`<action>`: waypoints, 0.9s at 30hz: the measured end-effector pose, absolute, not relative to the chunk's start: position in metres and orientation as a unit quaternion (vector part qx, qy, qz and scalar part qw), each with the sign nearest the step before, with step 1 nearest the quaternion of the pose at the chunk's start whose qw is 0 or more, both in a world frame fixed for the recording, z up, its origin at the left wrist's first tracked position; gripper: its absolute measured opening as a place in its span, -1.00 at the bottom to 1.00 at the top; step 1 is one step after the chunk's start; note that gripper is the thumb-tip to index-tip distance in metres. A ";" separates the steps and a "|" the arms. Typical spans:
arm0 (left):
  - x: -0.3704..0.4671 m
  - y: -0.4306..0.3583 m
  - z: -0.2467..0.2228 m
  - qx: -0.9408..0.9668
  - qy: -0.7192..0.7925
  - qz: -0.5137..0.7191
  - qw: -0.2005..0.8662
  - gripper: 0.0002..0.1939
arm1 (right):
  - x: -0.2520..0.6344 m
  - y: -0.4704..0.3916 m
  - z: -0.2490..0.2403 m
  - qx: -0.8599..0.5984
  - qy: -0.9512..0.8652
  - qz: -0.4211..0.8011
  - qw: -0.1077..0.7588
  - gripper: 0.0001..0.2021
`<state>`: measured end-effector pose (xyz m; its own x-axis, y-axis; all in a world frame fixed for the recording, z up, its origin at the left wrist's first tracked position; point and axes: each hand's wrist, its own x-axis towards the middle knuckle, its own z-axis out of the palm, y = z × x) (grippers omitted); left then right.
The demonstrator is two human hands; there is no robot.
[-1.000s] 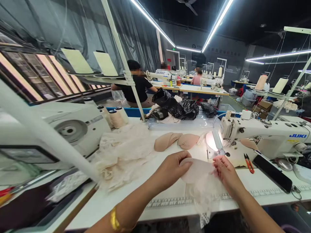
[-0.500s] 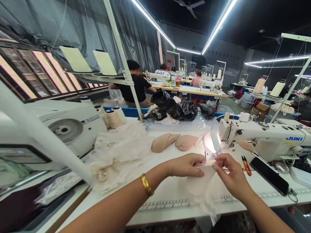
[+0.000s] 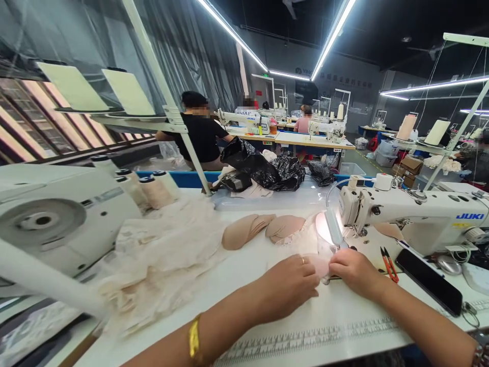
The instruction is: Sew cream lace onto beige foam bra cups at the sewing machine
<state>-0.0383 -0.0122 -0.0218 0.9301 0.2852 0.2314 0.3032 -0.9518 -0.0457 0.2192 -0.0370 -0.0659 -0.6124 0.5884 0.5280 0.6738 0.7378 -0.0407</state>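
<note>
Presently curling the fingers of the left hand [image 3: 290, 285] beside the left edge of a pale fabric piece [image 3: 319, 265], with the thumb hidden; not showing clearly whether gripping or only touching. Closing the fingers of the right hand [image 3: 353, 270] on the right edge of the same piece. Positioning it low in front of the lit sewing machine [image 3: 416, 204], just below the lamp [image 3: 334, 227], above the white table [image 3: 179, 308]. Wearing a gold bracelet [image 3: 194, 339] on the left wrist.

Lying beyond the left hand: two overlapping groups of tan cups, a left group [image 3: 244, 232] and a right group [image 3: 286, 229]. Spreading over the table farther left: a heap of cream lace fabric [image 3: 164, 255]. Standing behind that heap: several thread cones [image 3: 155, 189]. Resting right of the right hand: red-handled snips [image 3: 388, 265], then a black phone [image 3: 430, 280]. Running along the near side of the table: a printed ruler [image 3: 317, 337]. Bunching past the far edge: black plastic bags [image 3: 267, 168]. Sitting farther off, facing away: a person in a black top [image 3: 198, 137].
</note>
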 end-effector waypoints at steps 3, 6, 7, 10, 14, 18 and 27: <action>-0.020 -0.002 -0.025 -0.976 -0.167 -0.123 0.067 -0.79 | 0.231 -0.032 -0.067 -0.336 -0.904 -0.061 0.258 -0.70; -0.011 0.003 -0.032 -0.968 -0.199 -0.136 0.077 -0.74 | 0.237 -0.036 -0.063 -0.336 -0.901 -0.027 0.273 -0.61; -0.010 0.003 -0.036 -0.964 -0.200 -0.155 0.081 -0.73 | 0.238 -0.039 -0.061 -0.341 -0.898 -0.017 0.277 -0.58; -0.011 0.001 -0.044 -0.953 -0.176 -0.230 0.089 -0.73 | 0.239 -0.049 -0.054 -0.360 -0.893 -0.007 0.270 -0.57; -0.011 -0.002 -0.048 -0.954 -0.146 -0.249 0.083 -0.72 | 0.240 -0.055 -0.048 -0.361 -0.895 0.014 0.261 -0.59; -0.009 -0.005 -0.048 -0.953 -0.165 -0.246 0.066 -0.76 | 0.240 -0.056 -0.046 -0.362 -0.897 0.035 0.251 -0.58; -0.008 -0.009 -0.048 -0.949 -0.174 -0.260 0.028 -0.78 | 0.240 -0.059 -0.041 -0.357 -0.899 0.046 0.249 -0.59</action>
